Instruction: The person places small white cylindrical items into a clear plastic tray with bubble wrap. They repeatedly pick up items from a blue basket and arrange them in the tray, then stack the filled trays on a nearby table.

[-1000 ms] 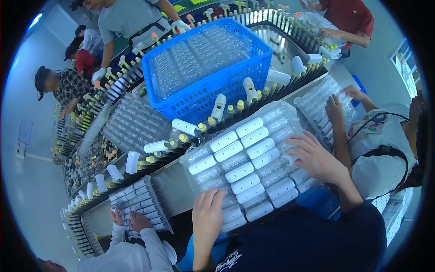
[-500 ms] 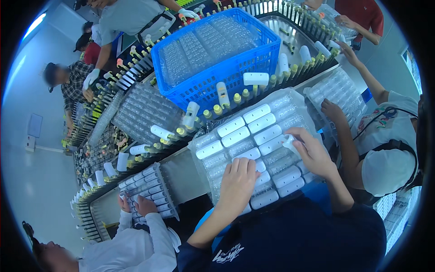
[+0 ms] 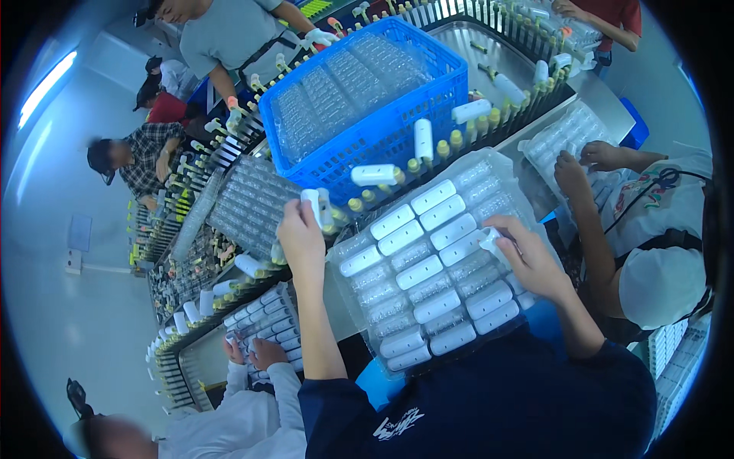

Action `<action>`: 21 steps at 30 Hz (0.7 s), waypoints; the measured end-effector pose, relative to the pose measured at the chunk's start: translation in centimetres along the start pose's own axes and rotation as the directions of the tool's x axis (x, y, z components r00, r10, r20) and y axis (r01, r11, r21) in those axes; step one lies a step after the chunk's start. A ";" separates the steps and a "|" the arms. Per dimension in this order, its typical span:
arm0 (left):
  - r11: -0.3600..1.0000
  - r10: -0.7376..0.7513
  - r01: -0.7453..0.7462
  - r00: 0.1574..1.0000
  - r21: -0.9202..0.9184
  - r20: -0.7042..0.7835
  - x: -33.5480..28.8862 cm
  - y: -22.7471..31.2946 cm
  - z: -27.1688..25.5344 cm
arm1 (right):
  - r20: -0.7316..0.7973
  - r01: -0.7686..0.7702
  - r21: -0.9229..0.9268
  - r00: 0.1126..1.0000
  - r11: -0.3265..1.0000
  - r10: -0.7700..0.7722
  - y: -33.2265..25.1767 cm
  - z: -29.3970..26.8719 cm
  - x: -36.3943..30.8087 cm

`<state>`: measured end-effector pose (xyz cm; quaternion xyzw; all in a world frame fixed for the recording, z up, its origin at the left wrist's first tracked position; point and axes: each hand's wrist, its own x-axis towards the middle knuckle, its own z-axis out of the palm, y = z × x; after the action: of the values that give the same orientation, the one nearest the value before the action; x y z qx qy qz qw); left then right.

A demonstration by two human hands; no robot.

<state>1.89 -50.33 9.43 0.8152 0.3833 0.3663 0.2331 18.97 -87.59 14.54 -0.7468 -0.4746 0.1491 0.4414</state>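
Observation:
Up at the conveyor's edge, my left hand (image 3: 303, 233) is closed around a white rounded plastic casing (image 3: 310, 202) that is next to the yellow-tipped holders. A second casing seems to sit right behind it. My right hand (image 3: 527, 252) hovers over the right part of a clear plastic blister tray (image 3: 382, 294), pinching a small white, crumpled-looking piece (image 3: 489, 242). Its material is unclear. Several oblong white casings (image 3: 419, 271) lie in rows in the tray's pockets, and other pockets hold none.
Beyond the tray, a blue crate (image 3: 344, 164) holds stacked clear trays. A curved conveyor carries yellow-tipped holders (image 3: 456, 140), some bearing white casings (image 3: 375, 174). A co-worker at left handles a filled tray (image 3: 264, 321); another at right leans over a clear tray (image 3: 562, 141).
My left hand has left the tray and moved up and left to a casing on the conveyor. The conveyor's casings have shifted. My right hand still pinches the white piece.

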 end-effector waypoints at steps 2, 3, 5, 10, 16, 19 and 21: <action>0.984 -0.037 0.009 0.987 0.177 0.154 0.4 0.2 0.8 | -0.007 0.004 -0.006 1.000 1.000 -0.004 0.4 -0.3 -0.2; 0.975 0.009 -0.034 0.994 0.218 0.112 0.1 -1.4 1.7 | -0.010 0.023 -0.013 1.000 1.000 -0.023 0.4 -0.2 -0.1; 0.953 0.093 -0.104 0.994 0.286 0.051 -0.4 -4.3 2.6 | -0.004 0.019 -0.007 1.000 1.000 -0.019 0.4 -0.2 0.1; 0.849 -0.043 -0.067 0.980 0.525 0.194 0.8 -5.4 0.4 | -0.071 -0.072 0.140 0.994 0.988 0.083 0.5 -0.6 0.2; 0.813 -0.047 -0.031 0.992 0.582 0.117 0.2 -8.7 -2.2 | -0.105 -0.051 0.340 0.990 0.939 0.092 1.3 -1.0 1.6; 0.845 0.232 -0.122 0.961 0.521 -0.151 -3.7 -10.9 -2.2 | -0.119 -0.067 0.296 0.987 0.953 0.106 1.1 -1.9 2.3; 0.945 0.135 -0.058 0.965 0.321 -0.224 -7.6 -6.8 -2.2 | -0.138 -0.128 0.260 0.976 0.957 0.168 1.6 -2.9 2.3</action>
<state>-6.27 -52.09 3.12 0.8085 0.4214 0.4094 0.0343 22.89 -87.38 15.36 -0.7284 -0.3579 0.1805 0.5556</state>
